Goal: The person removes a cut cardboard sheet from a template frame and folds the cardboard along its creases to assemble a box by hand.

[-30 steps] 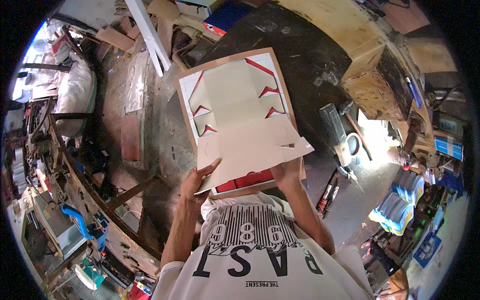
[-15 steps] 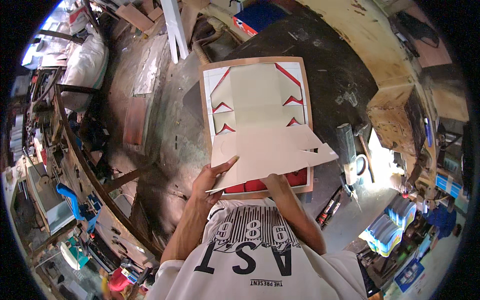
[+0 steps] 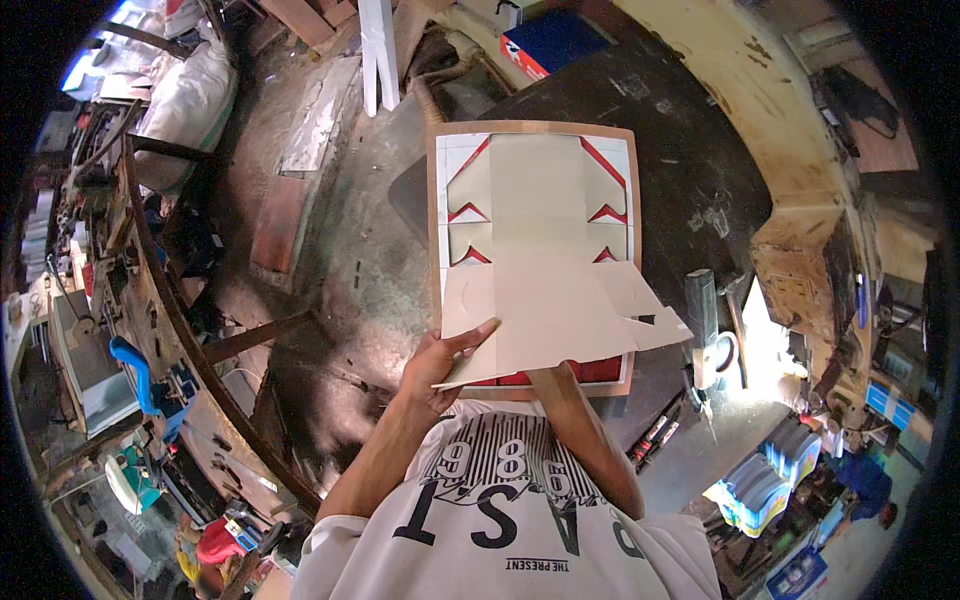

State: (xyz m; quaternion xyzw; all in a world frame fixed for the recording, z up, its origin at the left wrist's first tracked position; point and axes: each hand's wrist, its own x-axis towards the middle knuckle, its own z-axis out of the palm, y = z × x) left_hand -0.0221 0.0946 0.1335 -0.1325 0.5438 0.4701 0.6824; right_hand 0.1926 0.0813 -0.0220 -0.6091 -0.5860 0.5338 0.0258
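Note:
A cream cardboard blank [image 3: 555,310] with cut notches and a slotted flap lies folded or bent toward me; I cannot tell whether it is one piece with the cream card behind it. Beneath is a flat board [image 3: 434,230] with a brown border, white margins and red shaped areas. My left hand [image 3: 437,362] pinches the cardboard's near left corner, thumb on top and fingers underneath. My right hand [image 3: 556,382] reaches under the cardboard's near edge. Its fingers are hidden there.
The board rests on a dark table [image 3: 690,150]. To its right are a grey tube-shaped tool [image 3: 702,300], a hammer-like tool [image 3: 737,325] and scissors [image 3: 725,352]. A blue and red box [image 3: 550,45] stands at the far edge. A curved wooden bench [image 3: 165,290] runs along the left.
The whole view has shifted, so the board sits farther right. The cardboard's near edge covers more of the red area, and my right hand is farther underneath. My left hand keeps its hold.

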